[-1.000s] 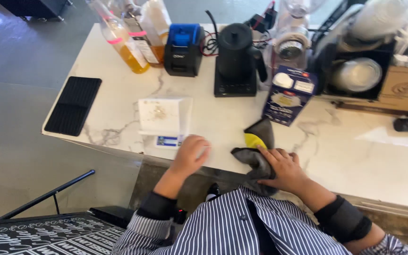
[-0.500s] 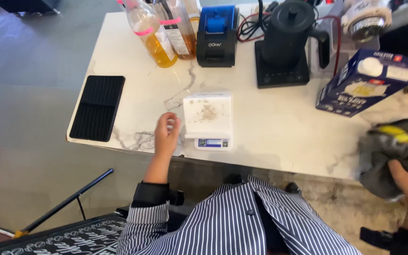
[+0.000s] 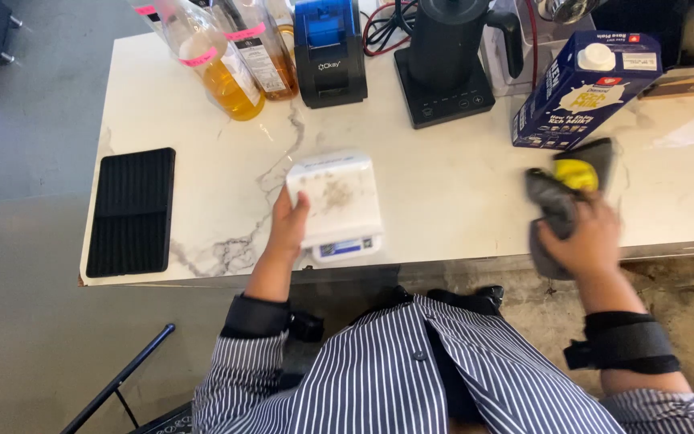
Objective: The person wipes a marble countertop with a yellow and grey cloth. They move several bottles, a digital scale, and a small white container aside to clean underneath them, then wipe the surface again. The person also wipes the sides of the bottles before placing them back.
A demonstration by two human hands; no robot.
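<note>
A small white scale with brown grounds on its top sits near the front edge of the marble counter. My left hand grips its left side, fingers over the edge. Over to the right, my right hand is closed on a grey and yellow cloth that lies bunched on the counter by the front edge, just below a dark blue milk carton.
A black ribbed mat lies at the counter's left end. Along the back stand syrup bottles, a small black and blue printer and a black kettle on its base. A chair frame shows lower left.
My left hand has moved from the counter beside the scale onto its left side. My right hand with the cloth has come back leftward onto the counter near the carton.
</note>
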